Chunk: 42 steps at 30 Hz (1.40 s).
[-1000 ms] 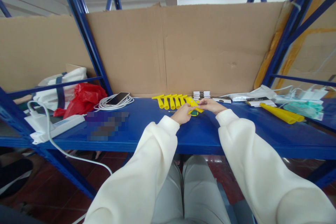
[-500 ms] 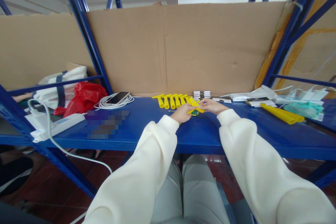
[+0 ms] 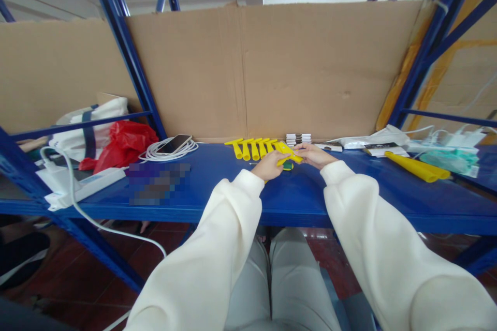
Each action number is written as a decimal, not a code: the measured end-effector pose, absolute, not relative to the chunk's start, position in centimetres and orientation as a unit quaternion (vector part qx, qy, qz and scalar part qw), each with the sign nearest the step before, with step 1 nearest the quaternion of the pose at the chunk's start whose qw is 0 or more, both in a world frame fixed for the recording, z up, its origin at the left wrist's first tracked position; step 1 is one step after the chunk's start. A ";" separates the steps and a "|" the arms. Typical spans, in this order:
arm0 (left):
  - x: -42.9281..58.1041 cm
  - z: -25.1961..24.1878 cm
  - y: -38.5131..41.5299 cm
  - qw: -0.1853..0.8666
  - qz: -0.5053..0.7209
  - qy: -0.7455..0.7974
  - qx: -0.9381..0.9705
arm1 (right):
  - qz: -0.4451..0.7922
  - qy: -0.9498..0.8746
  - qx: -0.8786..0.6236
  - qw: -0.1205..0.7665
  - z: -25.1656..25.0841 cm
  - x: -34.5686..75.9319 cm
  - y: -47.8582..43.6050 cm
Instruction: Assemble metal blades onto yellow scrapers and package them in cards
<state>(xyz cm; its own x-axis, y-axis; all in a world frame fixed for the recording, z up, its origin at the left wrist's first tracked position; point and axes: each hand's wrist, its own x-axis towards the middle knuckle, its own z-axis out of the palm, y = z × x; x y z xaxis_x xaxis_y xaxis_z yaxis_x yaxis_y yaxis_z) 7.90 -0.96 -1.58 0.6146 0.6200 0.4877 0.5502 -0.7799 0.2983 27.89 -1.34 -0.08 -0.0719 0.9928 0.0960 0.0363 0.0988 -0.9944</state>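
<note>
My left hand (image 3: pixel 268 166) is closed on one side of a yellow T-shaped plastic tool (image 3: pixel 290 155), above the blue shelf. The fingers of my right hand (image 3: pixel 311 155) pinch its other side, so both hands hold the same tool. Just beneath it lies a screwdriver (image 3: pixel 288 166) with a green and yellow handle, partly hidden by my left hand. Behind my left hand, several more yellow tools (image 3: pixel 254 151) with hollow tapered handles lie in a neat row along the back.
Small white-and-black packs (image 3: pixel 298 138) are stacked at the cardboard wall (image 3: pixel 310 67). More yellow tools (image 3: pixel 417 167) lie on the right, near a green plastic bag (image 3: pixel 450 161). On the left are a phone (image 3: pixel 176 143) on a coiled white cable, a red bag (image 3: pixel 126 145) and a power strip (image 3: pixel 87 186).
The yellow tool has tilted slightly between my hands, and my right fingers have shifted a little on it. Everything else stays where it was.
</note>
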 end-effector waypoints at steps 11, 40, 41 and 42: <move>8.1 -0.3 -4.2 -0.026 0.168 0.415 0.894 | 0.471 -0.574 -0.451 0.495 -0.3 27.9 -1.3; 7.5 1.5 -3.6 0.557 0.480 0.307 0.604 | -0.007 -0.652 -0.727 0.216 -1.8 33.7 0.6; 7.5 1.7 -3.7 0.565 0.477 0.310 0.598 | -0.009 -0.653 -0.727 0.212 -1.8 33.6 0.5; 7.4 1.8 -3.9 0.571 0.472 0.313 0.595 | -0.012 -0.655 -0.726 0.208 -1.7 33.4 0.4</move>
